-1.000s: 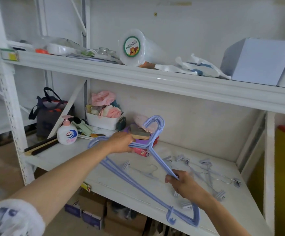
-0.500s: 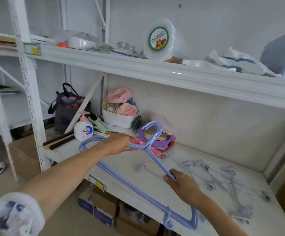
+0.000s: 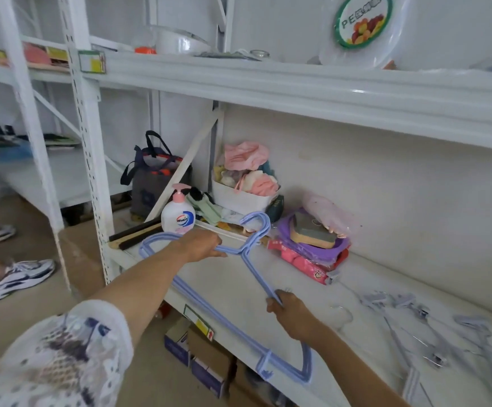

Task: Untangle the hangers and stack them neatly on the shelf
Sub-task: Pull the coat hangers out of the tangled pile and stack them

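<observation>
Soap bottle [image 3: 178, 215], dark tote bag [image 3: 153, 180], sponge [image 3: 312, 234], cloth bin [image 3: 240, 198].

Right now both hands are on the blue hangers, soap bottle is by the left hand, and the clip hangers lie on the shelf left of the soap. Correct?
Not quite. The head view shows the clip hangers lying at the right end of the shelf, far right of the soap bottle. Otherwise correct: left hand and right hand both grip the blue hangers.
</observation>
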